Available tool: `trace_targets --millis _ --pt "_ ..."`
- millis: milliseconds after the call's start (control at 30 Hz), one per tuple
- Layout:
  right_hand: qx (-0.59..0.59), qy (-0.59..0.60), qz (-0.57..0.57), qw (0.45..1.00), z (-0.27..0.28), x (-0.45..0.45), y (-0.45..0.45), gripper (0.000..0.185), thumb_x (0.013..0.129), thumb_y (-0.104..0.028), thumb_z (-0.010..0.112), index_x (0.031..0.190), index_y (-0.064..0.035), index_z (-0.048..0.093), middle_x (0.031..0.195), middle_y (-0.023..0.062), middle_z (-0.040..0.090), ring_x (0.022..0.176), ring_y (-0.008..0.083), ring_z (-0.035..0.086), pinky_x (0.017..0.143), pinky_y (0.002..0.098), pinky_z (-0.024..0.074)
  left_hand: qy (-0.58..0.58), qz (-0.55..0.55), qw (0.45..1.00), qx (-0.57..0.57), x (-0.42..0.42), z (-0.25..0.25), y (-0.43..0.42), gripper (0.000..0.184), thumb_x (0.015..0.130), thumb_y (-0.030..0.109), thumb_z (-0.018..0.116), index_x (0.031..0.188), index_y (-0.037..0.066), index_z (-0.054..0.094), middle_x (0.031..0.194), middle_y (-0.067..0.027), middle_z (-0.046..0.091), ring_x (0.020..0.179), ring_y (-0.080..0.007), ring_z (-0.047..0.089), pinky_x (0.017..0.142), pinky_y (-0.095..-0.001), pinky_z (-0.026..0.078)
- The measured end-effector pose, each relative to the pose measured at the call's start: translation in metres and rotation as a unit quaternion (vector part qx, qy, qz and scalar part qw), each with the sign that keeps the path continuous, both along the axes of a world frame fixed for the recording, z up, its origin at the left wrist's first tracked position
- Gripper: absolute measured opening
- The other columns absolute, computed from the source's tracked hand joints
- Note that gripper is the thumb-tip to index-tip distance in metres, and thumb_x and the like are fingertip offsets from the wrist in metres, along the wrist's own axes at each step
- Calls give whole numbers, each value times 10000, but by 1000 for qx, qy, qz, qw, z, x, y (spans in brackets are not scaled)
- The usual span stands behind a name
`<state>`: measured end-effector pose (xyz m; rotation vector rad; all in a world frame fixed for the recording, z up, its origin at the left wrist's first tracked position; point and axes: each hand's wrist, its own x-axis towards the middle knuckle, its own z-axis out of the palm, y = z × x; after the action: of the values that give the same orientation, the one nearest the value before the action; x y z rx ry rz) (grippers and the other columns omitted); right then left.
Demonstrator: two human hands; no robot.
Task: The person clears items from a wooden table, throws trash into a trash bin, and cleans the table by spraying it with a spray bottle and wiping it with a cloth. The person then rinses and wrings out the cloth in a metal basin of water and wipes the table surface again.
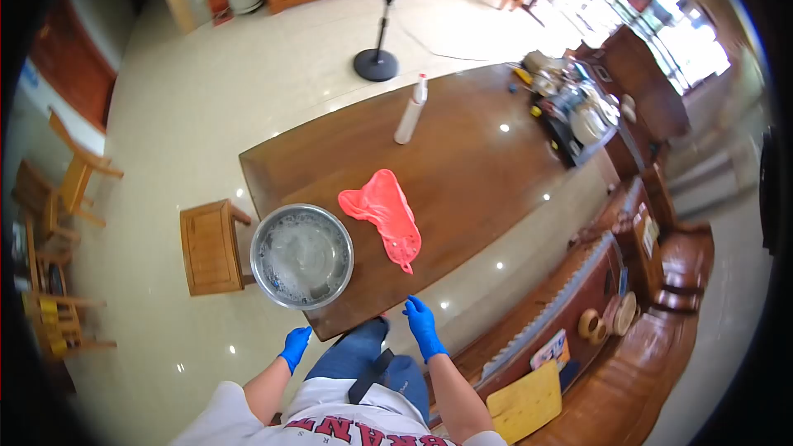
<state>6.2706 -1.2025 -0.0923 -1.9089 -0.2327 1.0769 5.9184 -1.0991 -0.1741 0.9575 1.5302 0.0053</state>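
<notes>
My left hand [295, 348], in a blue glove, hangs just off the table's near corner below a metal basin. It holds nothing that I can see, and its fingers look stretched out. My right hand [422, 327], gloved in blue too, is by the table's near edge, thumb and fingers apart and nothing in them. The round metal basin [346, 235] sits at the table's left end, with cloudy, foamy water inside. Beside it lies a crumpled coral-red soft piece [387, 208] with a small loop at its near end; its kind is unclear. Farther back stands a white spray bottle [409, 118] with a red top.
The brown wooden table [471, 149] carries a cluttered tray [564, 134] at its far right. A wooden stool [208, 249] stands left of the basin. A black fan [377, 64] is behind the table. A wooden sofa [636, 347] runs along the right.
</notes>
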Motion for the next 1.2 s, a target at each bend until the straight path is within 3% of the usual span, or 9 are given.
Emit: trace_targets --millis 133,233,267,500,667,800,900,1000,1200 --pt "-70 -243 233 939 10 52 87 344 893 -149 533 1220 -46 556 1154 170 610 961 286 640 840 360 493 -51 361 930 -55 60 23 -8 490 882 375 576 1233 41 504 1056 -139 593 859 -208 590 694 -340 478" --pt "40 -347 345 871 -5 90 176 359 869 -108 521 1224 -63 552 1229 179 559 1086 340 565 907 363 462 57 330 908 252 45 -124 -50 492 909 323 532 1272 -1 459 957 -155 626 835 -301 605 746 -355 499" --pt "87 -366 366 851 -27 102 208 371 868 -124 527 1236 -80 545 1287 169 512 1168 345 495 962 391 413 367 212 877 227 57 -117 -47 474 924 287 499 1284 -16 448 1061 -197 608 935 -329 586 831 -392 476" --pt "74 -490 471 730 -95 121 295 477 864 -356 558 1291 -148 517 1429 131 373 1354 400 240 1059 630 139 173 371 886 219 82 -88 -29 324 874 232 556 1080 -9 621 1035 -185 654 929 -271 623 791 -385 483" --pt "-29 -469 545 695 -109 161 264 808 813 -557 549 1446 -128 287 1506 234 130 1389 451 57 1066 642 -11 366 277 869 184 93 -116 -44 268 853 187 588 1026 -11 645 989 -143 673 891 -232 632 772 -374 498" --pt "23 -601 357 715 -118 170 489 733 891 -524 461 1422 -46 299 1493 240 176 1385 433 114 1098 576 86 -118 733 628 234 68 -148 -89 451 981 307 352 1315 18 441 1327 -128 471 1150 -266 497 1010 -401 397" --pt "109 -604 385 689 -131 150 613 652 893 -503 457 1403 -106 368 1472 179 286 1377 397 186 1101 538 148 -56 820 523 224 82 -144 -82 426 970 322 361 1217 15 523 1219 -134 546 1038 -262 555 912 -417 457" --pt "284 -531 512 612 -144 95 664 406 853 -285 546 1206 -84 540 1319 131 492 1217 359 423 1008 464 321 -74 824 514 229 90 -141 -81 402 969 314 369 1188 24 542 1187 -130 561 1009 -254 560 893 -406 465" --pt "383 -433 641 505 -130 35 520 481 874 -323 523 1302 -110 482 1416 108 391 1318 351 318 1072 499 248 103 682 677 258 81 -157 -97 302 924 242 483 1090 15 594 1057 -108 618 882 -225 593 790 -365 500"
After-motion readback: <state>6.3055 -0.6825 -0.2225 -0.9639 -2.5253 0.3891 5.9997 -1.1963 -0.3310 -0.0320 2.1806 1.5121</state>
